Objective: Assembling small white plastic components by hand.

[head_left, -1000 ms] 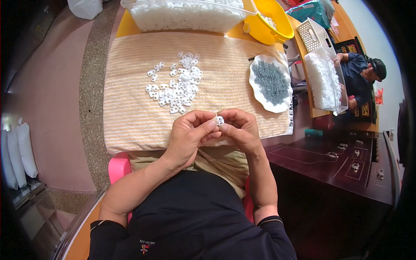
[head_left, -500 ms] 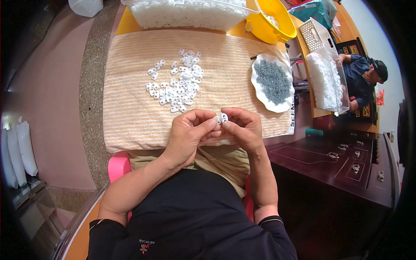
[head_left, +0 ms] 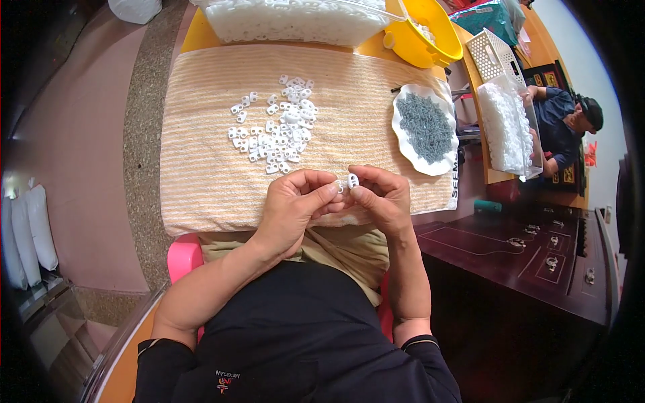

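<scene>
Above the near edge of a striped towel, my two hands are close together. My right hand (head_left: 384, 200) pinches a small white plastic piece with two dark holes (head_left: 353, 181) between thumb and forefinger. My left hand (head_left: 295, 201) is closed in a pinch on another small white part (head_left: 340, 187), mostly covered by the fingertips. A narrow gap shows between the two parts. Just beyond my left hand, a loose pile of white two-hole plastic pieces (head_left: 272, 142) lies on the towel (head_left: 201, 161). Right of it, a white scalloped plate (head_left: 431, 168) holds many small grey pieces, too fine to identify.
At the table's far edge stand a clear tub (head_left: 295, 37) of white parts and a yellow basket (head_left: 403, 41). To the right, another person (head_left: 557, 124) sits by a bin of white pieces (head_left: 505, 127). A dark glossy surface (head_left: 490, 245) lies at right.
My right hand has shifted slightly right with its white piece, which now stands apart from the part in my left hand. My left hand stays almost in place.
</scene>
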`<state>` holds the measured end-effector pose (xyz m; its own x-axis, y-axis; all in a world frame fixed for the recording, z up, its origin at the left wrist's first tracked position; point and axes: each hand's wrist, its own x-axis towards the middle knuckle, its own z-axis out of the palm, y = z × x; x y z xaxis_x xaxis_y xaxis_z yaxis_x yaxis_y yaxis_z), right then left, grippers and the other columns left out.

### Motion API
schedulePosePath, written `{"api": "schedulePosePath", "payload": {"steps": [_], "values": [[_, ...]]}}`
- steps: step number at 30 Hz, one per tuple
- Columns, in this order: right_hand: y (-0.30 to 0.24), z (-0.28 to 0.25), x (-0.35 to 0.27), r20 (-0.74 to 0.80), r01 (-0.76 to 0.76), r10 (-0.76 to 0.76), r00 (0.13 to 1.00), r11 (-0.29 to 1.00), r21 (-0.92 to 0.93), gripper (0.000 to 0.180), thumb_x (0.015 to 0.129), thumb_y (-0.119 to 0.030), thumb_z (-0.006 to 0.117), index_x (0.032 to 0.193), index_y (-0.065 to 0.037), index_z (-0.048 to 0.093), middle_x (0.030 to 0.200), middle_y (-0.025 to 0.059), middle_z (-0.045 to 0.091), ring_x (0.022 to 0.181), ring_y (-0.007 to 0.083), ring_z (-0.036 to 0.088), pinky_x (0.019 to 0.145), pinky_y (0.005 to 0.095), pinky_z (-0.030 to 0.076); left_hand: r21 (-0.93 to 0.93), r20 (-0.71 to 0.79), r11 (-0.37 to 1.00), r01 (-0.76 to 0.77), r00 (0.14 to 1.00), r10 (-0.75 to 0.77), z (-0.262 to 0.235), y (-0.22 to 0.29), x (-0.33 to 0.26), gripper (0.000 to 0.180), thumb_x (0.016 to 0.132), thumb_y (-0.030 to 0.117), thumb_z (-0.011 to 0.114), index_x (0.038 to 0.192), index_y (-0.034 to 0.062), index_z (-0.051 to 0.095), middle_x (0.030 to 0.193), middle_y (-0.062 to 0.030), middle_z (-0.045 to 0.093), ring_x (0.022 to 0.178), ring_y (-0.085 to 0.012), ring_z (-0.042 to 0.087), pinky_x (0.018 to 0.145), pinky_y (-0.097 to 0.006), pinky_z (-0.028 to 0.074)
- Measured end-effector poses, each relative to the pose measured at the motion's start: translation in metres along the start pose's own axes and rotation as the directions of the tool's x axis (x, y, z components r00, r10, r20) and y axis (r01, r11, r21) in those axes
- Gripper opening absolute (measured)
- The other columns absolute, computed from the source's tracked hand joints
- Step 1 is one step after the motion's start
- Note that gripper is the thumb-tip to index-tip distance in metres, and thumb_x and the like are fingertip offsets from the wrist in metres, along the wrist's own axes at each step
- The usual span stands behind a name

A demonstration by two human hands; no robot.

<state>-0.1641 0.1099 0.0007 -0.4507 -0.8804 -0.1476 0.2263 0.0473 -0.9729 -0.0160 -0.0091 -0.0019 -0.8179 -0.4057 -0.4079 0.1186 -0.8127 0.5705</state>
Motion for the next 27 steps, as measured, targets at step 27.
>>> {"api": "schedulePosePath", "payload": {"steps": [27], "values": [[-0.0036,-0.0006,0.0000,0.092,0.079,-0.059,0.994,0.970,-0.228,0.031,0.082,0.003,0.067,0.113,0.006,0.063,0.099,0.0085,0.065,0.091,0.0132,0.062,0.080,0.0242,0.049,0.049,0.005,0.999,-0.001,1.000,0.000,0.0002,-0.0023,-0.0005,0.015,0.090,0.008,0.064,0.100,-0.0020,0.062,0.089,-0.0070,0.067,0.075,-0.0085,0.063,0.070,-0.021,0.054]]}}
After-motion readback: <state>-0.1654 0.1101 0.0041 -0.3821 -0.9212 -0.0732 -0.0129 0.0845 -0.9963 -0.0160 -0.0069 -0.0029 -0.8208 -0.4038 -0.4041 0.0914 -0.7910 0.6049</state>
